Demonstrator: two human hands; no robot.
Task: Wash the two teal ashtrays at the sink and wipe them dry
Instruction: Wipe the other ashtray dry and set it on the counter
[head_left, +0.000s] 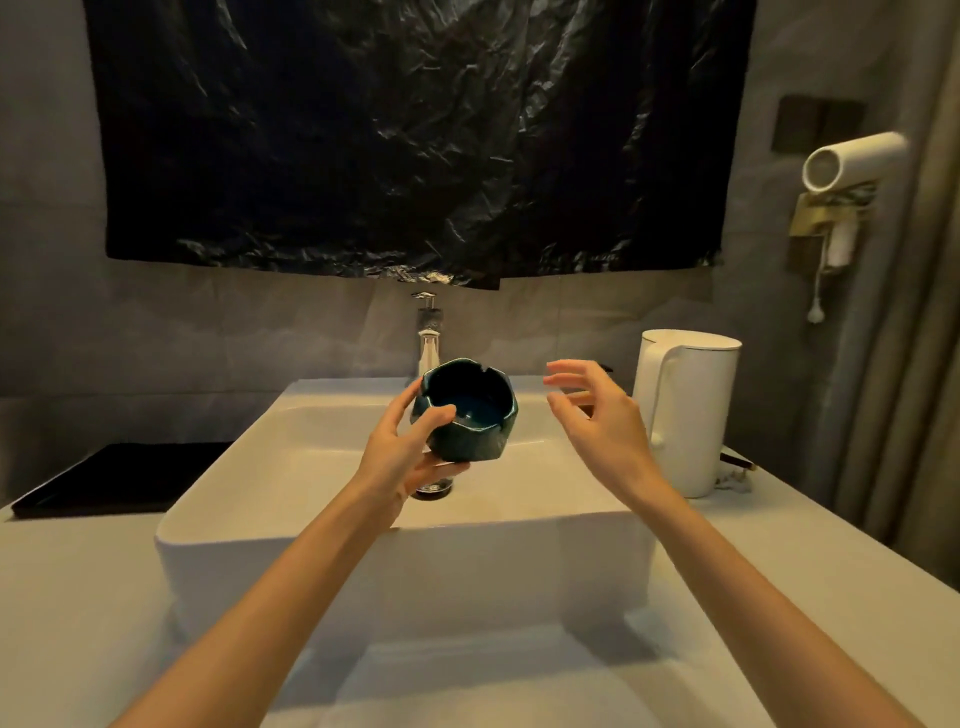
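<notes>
one teal ashtray (467, 410) is being held up over the middle of the white sink (405, 582), tilting so that its dark hollow is facing the camera and the notches in its rim are showing. the left grip (410, 452) is curling round it, with the thumb pressing on the near rim and the fingers wrapping under and behind the base. the right grip (597, 415) is hovering just beside the ashtray on its right, apart from it, fingers spreading and loosely bending, holding nothing. the ashtray is hanging above the drain (434, 488) and in front of the chrome faucet (430, 338), which is standing at the sink's back edge; whether water is running cannot be told. the sink is sitting in the middle of the pale worktop (78, 597). a white kettle (691, 410) is standing near the worktop's right edge, just beside the sink's right wall. a black tray (119, 478) is lying toward the worktop's back left corner. a crinkled black plastic sheet (415, 130) is hanging on the wall above the faucet, and a white hair dryer (852, 161) is sitting in a holder on the right wall.
</notes>
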